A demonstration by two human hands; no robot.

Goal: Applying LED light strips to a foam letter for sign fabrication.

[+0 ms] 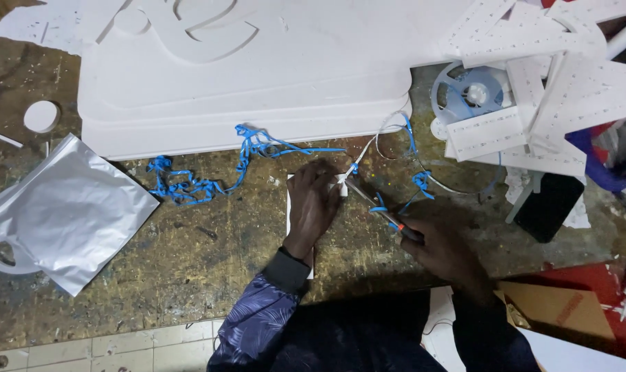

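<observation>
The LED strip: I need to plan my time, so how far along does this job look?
Done: blue backing peel lies heaped by the white sign board. In hand: the left hand pins a white piece while the right hand works a thin tool at it. Left: strip remains on the reel.

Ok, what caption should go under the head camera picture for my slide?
Left hand pins a white strip on a worn workbench while the right hand works it with a thin tool.
</observation>
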